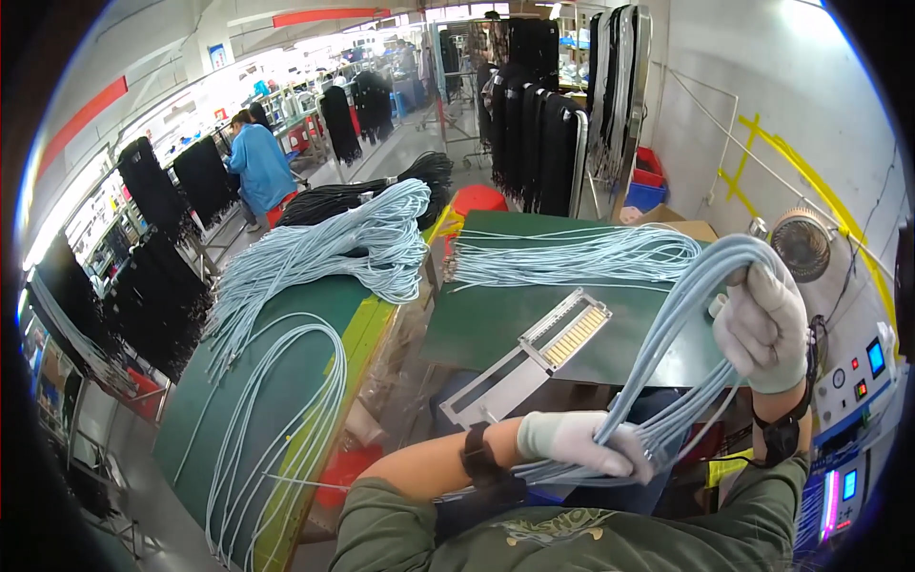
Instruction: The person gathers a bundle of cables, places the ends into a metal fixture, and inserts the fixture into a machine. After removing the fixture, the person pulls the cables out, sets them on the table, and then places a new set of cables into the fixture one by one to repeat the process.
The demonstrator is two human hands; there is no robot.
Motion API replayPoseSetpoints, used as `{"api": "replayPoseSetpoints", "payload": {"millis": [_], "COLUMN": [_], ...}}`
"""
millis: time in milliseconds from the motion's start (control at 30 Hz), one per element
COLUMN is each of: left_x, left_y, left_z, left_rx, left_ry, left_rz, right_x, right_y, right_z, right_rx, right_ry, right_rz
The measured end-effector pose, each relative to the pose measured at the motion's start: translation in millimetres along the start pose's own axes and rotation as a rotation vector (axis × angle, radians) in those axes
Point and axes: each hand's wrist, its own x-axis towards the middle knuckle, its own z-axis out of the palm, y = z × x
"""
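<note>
A bundle of light blue cables [658,329] arches between my two gloved hands. My right hand [762,324], raised at the right, is closed round the top bend of the bundle. Lower down, in front of my body, my left hand [596,444] is wrapped round the bundle near its ends. A metal frame fixture [529,357] with a row of yellowish slots lies at the near edge of the green table [467,329], left of the cables. Behind it, another bundle of light blue cables [572,255] is stretched across the table.
On the left green table [286,296] lie a thick light blue cable pile [324,243], black cables [324,202] and loose cable loops [286,410]. A fan [801,243] and a control box [858,377] stand right. Black cables hang on racks [534,143]. A person in blue [255,162] works far left.
</note>
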Motion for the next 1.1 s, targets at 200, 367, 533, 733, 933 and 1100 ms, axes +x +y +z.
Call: {"api": "replayPoseSetpoints", "payload": {"millis": [200,367,533,733,933,1100], "left_x": [-20,7,3,-98,-172,-151], "left_y": [-20,-46,-59,-45,9,53], "left_z": [3,-2,9,13,37,30], "left_rx": [0.172,0.454,-0.186,-0.162,-0.032,0.019], "left_ry": [0.121,0.209,-0.028,0.322,0.568,0.633], "left_rz": [-0.027,0.246,0.106,-0.242,-0.591,-0.713], "right_x": [-6,0,2,-45,-91,-125], "right_y": [-10,0,-2,-10,13,40], "right_z": [-61,-37,-46,-120,-230,-298], "right_rx": [0.184,0.165,0.141,0.069,0.167,0.108], "right_ry": [0.026,-0.037,-0.003,0.478,0.627,0.727], "right_rz": [0.017,-0.024,-0.024,-0.02,0.055,0.19]}}
